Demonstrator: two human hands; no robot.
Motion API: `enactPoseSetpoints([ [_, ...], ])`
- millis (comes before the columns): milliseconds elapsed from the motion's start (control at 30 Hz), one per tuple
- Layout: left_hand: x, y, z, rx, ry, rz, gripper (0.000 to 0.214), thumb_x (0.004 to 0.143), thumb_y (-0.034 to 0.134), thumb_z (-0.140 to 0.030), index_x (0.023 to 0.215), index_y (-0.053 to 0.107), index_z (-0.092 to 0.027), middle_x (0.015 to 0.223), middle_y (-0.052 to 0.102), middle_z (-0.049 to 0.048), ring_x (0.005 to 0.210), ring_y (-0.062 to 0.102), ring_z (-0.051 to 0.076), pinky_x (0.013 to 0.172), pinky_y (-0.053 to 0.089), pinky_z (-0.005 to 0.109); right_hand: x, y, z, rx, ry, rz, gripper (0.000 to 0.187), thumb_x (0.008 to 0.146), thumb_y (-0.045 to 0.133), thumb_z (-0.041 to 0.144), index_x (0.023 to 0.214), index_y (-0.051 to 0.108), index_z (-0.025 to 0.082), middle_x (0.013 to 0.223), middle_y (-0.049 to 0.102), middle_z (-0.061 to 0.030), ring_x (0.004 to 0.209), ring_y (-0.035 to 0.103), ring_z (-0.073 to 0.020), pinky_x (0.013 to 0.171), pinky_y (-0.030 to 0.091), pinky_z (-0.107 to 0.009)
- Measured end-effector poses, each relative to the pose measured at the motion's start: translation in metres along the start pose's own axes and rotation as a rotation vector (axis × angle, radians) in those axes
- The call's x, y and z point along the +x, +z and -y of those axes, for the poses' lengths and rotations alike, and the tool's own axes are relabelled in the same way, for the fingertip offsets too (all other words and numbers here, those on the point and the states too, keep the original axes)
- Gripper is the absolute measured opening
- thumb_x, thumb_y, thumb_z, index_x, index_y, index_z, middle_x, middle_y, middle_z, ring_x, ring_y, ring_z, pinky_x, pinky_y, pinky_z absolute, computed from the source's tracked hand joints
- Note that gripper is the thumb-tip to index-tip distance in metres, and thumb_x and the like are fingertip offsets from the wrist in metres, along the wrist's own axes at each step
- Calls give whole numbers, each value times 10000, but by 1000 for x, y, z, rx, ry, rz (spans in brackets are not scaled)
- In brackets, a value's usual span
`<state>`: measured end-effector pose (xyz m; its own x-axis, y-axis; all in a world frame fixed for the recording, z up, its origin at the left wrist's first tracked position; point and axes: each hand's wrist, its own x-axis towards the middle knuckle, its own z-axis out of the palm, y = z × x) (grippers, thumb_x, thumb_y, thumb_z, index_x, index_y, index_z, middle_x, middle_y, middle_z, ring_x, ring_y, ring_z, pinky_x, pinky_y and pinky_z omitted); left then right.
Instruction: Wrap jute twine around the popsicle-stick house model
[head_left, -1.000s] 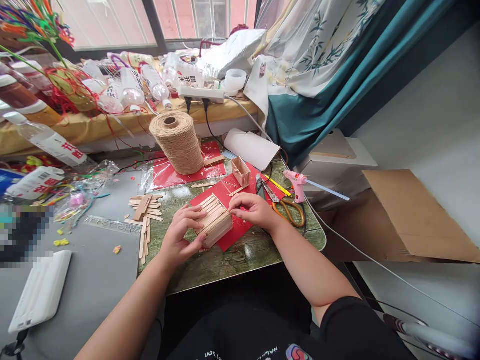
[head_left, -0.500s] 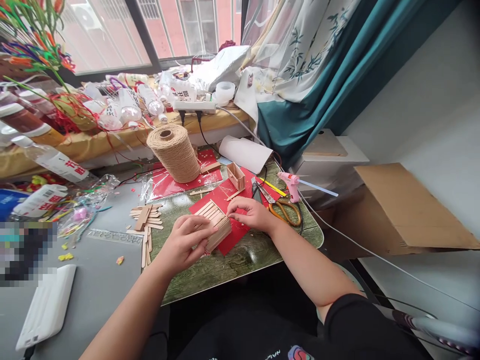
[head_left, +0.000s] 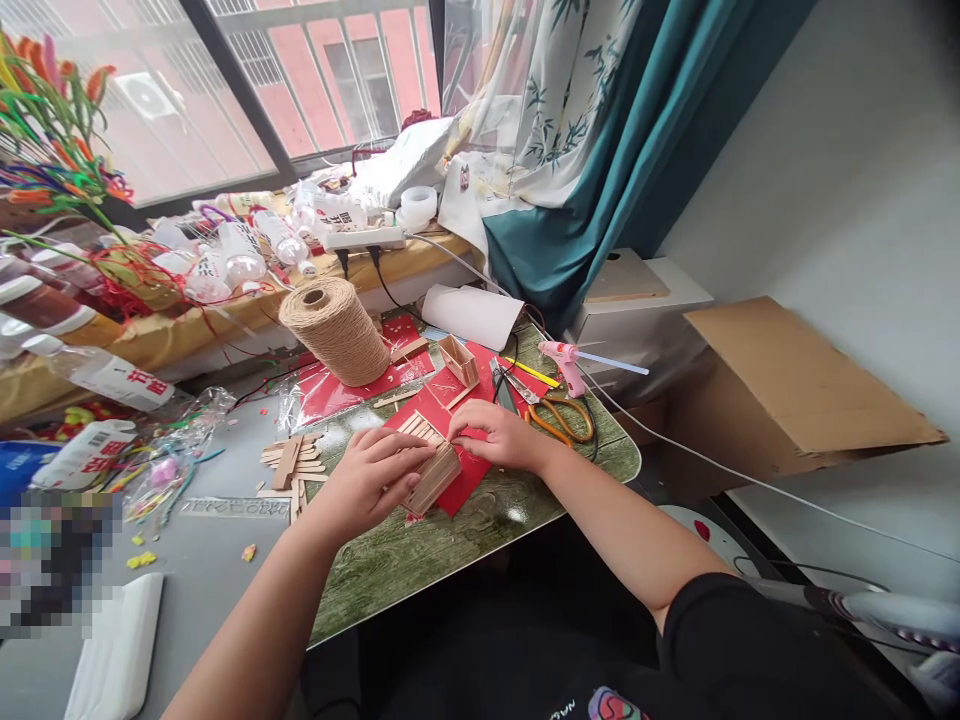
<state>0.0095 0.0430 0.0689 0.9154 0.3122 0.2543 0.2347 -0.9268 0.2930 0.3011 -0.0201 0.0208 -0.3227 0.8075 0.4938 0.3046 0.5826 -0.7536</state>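
A box built of craft sticks [head_left: 437,482] sits tilted in front of me, partly over a red sheet [head_left: 474,478]. My left hand [head_left: 375,472] grips its left side, the fingers lying across the slatted top and the thumb lower down. At the box's right upper corner, the fingertips of my right hand [head_left: 491,435] are pinched together; whatever is between them is too small to tell. Just behind the hands stands a small open wooden box [head_left: 460,364]. Orange-handled scissors [head_left: 568,420] and a grey-handled cutter [head_left: 504,392] lie right of my right hand.
A big twine spool [head_left: 336,335] stands behind the box. Loose craft sticks [head_left: 307,458] and a clear ruler [head_left: 236,507] lie to the left. The pink glue gun [head_left: 564,362] rests at the right edge, trailing a cord. Plastic bottles [head_left: 112,375] crowd the left and sill.
The camera view has shifted and tilted. Both hands stay at the craft-stick box, with my right fingertips still pinched at its corner.
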Motion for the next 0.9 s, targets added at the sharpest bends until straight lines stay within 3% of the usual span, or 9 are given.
enactPoseSetpoints([
  [200, 20, -2, 6, -55, 122, 14, 395, 1032, 569, -163, 1396, 631, -303, 1457, 678, 57, 1376, 597, 260, 1143, 481, 505, -4, 0, 0, 3, 34, 11, 89, 1053, 618, 262, 1049, 700, 227, 1079, 738, -71, 1071, 667, -222, 1020, 533, -389],
  [467, 23, -4, 4, -36, 85, 74, 541, 1030, 537, -178, 1542, 550, -354, 1474, 648, 69, 1325, 618, 268, 1114, 504, 509, -2, 0, -1, 16, 53, 34, 80, 1047, 626, 268, 1041, 694, 227, 1094, 738, -67, 1086, 661, -221, 1045, 523, -394],
  [633, 27, -9, 4, -70, 81, 113, 548, 1031, 526, -199, 1565, 523, -322, 1451, 666, 78, 1314, 627, 265, 1123, 493, 500, 0, 1, -2, 18, 56, 22, 115, 1061, 604, 293, 1039, 692, 222, 1080, 737, -79, 1069, 663, -227, 1027, 531, -407],
  [900, 26, -3, 8, -63, 77, 72, 536, 1045, 483, -162, 1523, 582, -383, 1425, 671, 66, 1255, 624, 256, 1069, 489, 471, -3, 3, -4, 24, 73, -5, 99, 1048, 630, 293, 1056, 704, 229, 1084, 739, -70, 1078, 663, -227, 1030, 535, -398],
])
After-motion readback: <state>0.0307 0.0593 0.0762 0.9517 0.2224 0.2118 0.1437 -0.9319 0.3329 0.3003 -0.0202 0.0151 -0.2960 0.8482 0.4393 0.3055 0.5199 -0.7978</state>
